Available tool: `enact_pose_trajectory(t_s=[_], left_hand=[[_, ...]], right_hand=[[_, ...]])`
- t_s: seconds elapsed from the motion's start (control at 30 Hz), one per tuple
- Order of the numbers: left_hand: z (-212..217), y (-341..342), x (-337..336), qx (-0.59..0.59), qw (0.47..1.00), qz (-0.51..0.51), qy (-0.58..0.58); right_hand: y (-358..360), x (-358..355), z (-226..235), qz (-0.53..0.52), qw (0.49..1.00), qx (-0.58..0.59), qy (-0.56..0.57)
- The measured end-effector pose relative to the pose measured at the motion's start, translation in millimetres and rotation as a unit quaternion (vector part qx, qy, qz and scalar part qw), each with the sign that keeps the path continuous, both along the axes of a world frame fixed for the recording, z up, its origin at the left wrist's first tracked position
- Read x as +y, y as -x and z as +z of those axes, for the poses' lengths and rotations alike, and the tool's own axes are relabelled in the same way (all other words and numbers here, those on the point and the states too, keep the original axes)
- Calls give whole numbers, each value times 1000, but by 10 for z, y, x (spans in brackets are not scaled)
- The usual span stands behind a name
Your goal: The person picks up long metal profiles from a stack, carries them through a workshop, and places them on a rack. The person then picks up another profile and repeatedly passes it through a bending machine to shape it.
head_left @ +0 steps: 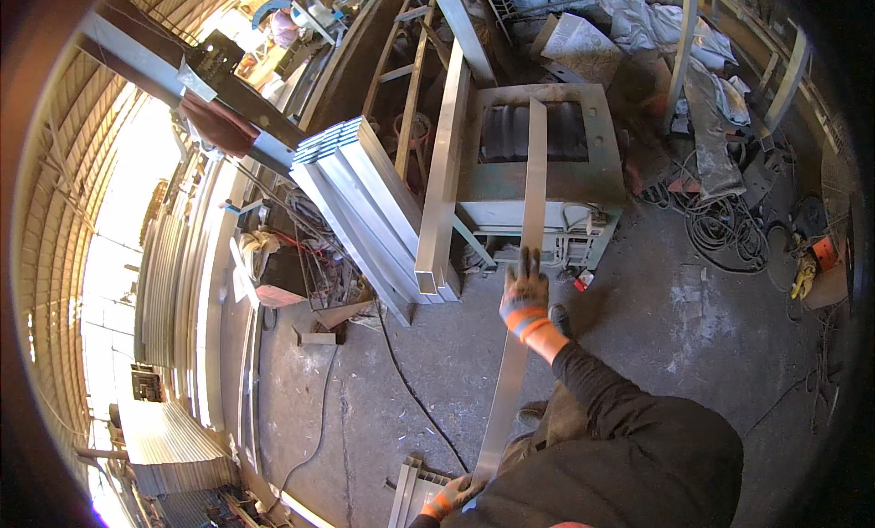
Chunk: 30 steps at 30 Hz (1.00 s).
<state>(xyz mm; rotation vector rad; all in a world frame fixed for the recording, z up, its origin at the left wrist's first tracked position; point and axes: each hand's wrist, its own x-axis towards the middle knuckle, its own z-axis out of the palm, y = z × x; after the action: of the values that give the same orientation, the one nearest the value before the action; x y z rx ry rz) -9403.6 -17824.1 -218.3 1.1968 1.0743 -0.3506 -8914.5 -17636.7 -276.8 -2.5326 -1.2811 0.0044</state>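
Note:
A long flat-faced metal bar runs from the lower middle up to a greenish metal machine frame, and its far end lies over the frame's dark opening. My right hand, in a grey glove with an orange cuff, lies on the bar about halfway along, fingers stretched out along its face. Down at the lower edge, my left hand, gloved the same way, is closed at the bar's near end; part of its grip is hidden. Next to that hand are shorter metal profiles.
Left of the machine leans a stack of metal tubes, beside a rectangular tube. Black cable crosses the concrete floor, and coiled hoses lie at right. Corrugated sheets are at far left. A person is in the background.

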Motion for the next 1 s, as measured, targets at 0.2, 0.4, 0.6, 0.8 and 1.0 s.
enact_pose_trajectory(t_s=[0.2, 0.4, 0.6, 0.8, 1.0], left_hand=[[42, 340, 299, -1, 992, -123, -25], [-529, -878, 1307, 11, 929, -292, -225], [-421, -3361, 2342, -30, 984, 22, -172], [-184, -4977, 3102, 31, 924, -64, -375], [-262, -4613, 3063, -3, 937, -56, -346]], right_hand=[[218, -316, -12, 42, 992, 94, -74], [-1445, 706, -576, 50, 940, 142, -307], [-3797, 2808, -505, 77, 996, -25, -40], [-4881, 4097, -178, -44, 992, -3, 121], [-4465, 3759, -497, -90, 986, -90, 106]])
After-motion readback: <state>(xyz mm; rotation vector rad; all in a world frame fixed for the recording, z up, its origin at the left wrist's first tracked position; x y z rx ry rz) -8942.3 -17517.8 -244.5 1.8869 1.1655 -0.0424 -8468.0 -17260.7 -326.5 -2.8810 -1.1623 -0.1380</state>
